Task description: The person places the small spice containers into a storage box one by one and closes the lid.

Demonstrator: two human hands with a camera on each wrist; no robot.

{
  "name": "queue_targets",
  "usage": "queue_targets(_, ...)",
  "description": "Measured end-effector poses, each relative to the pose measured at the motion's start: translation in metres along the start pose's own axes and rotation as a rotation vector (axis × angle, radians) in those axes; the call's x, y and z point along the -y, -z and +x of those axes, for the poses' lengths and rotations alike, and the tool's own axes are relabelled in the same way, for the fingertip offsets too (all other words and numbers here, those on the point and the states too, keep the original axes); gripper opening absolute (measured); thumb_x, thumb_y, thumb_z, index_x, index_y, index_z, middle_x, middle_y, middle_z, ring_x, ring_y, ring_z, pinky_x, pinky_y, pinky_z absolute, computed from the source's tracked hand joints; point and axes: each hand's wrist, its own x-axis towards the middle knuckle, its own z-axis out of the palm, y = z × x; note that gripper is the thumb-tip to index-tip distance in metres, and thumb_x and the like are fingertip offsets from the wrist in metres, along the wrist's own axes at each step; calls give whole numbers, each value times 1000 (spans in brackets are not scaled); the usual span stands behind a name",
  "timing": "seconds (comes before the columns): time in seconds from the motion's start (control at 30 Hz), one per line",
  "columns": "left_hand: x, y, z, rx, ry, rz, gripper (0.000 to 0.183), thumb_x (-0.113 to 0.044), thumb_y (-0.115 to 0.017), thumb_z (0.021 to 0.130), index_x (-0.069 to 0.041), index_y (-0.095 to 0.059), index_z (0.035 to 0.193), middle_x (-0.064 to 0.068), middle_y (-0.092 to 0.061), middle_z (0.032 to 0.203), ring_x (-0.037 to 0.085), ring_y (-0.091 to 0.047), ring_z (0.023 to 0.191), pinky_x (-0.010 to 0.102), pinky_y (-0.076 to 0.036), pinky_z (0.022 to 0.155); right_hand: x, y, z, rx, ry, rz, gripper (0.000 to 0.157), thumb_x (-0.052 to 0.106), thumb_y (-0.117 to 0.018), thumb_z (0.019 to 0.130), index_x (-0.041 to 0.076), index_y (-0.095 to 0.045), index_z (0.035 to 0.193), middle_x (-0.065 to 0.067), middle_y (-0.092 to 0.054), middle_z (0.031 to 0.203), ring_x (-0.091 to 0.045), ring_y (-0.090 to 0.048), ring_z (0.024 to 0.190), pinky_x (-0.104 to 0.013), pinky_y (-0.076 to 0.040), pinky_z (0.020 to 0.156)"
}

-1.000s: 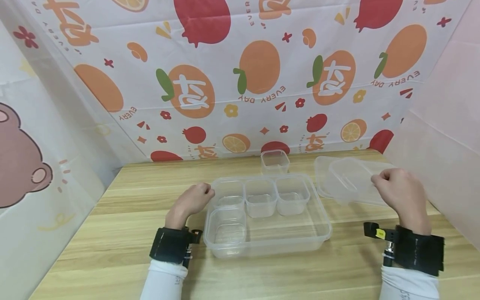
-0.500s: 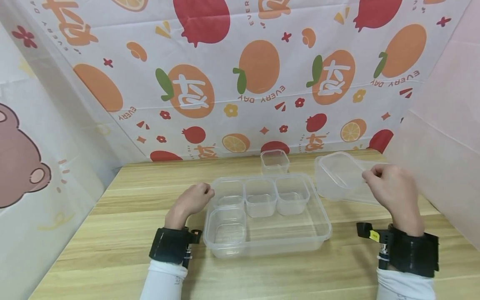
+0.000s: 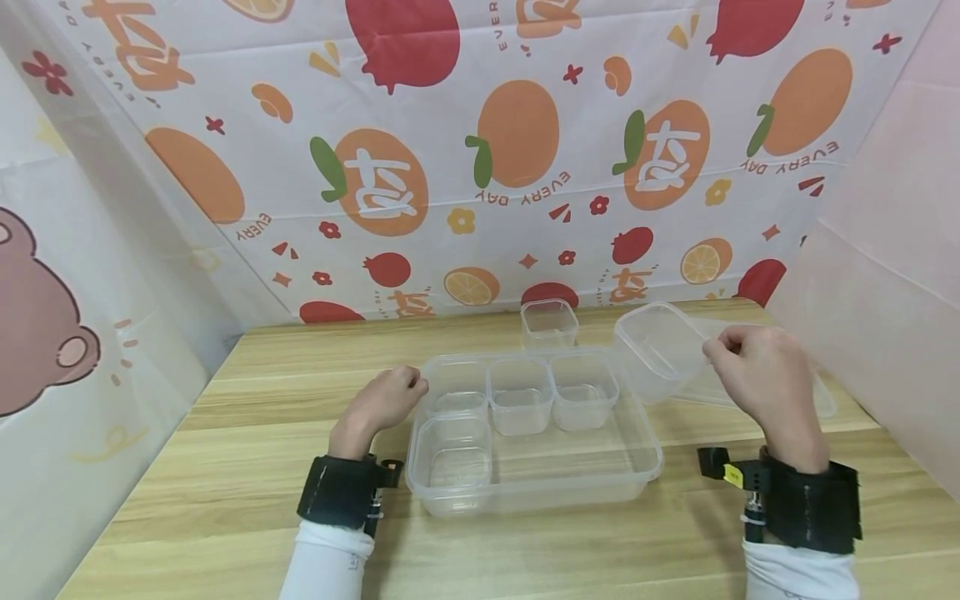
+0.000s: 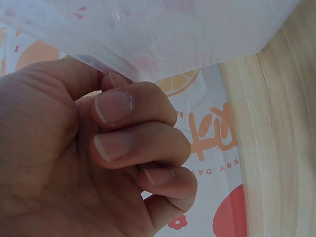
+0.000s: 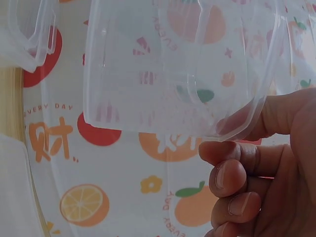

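A large clear plastic container (image 3: 540, 493) sits on the table with several small clear tubs (image 3: 520, 408) in it, in a back row and at the front left. My left hand (image 3: 382, 408) pinches its left rim; in the left wrist view the fingers (image 4: 143, 143) curl at the container's edge (image 4: 143, 39). With thumb and index finger my right hand (image 3: 765, 379) holds another small clear tub (image 3: 660, 350) by its rim, tilted, in the air by the container's back right corner. In the right wrist view this tub (image 5: 153, 94) hangs from the fingertips (image 5: 229, 175).
One more small clear tub (image 3: 550, 327) stands behind the large container, near the fruit-print cloth (image 3: 480, 167). A flat clear lid (image 3: 823, 402) lies on the wooden table (image 3: 262, 467) at the right, partly hidden by my right hand.
My right hand has lifted the small tub off the lid area and carried it left towards the large container. The left hand has stayed at the rim.
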Motion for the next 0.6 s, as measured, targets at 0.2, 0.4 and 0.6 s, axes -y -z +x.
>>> queue_targets(0.2,0,0,0,-3,-6,5,33,-11,-44,102,-10,-43,68,0,-35,65,15,-34,57,31,-31,56,14,-10,1,31,73,51,32,7,-57,92,9,-63,60,5,-37,50,-18,-37,48,-31,-26,45)
queue_targets(0.4,0,1,0,2,0,0,33,-11,-44,102,-10,-43,69,0,-35,65,15,-34,57,31,-31,56,34,-22,-1,128,124,110,28,1,-58,91,6,-66,65,4,-40,51,-17,-40,50,-29,-30,47)
queue_targets(0.6,0,0,0,0,-7,9,33,-11,-44,101,-11,-42,68,0,-35,65,15,-34,57,31,-31,56,53,-32,-4,250,142,122,27,2,-60,91,8,-67,65,3,-45,55,-17,-41,52,-30,-33,50)
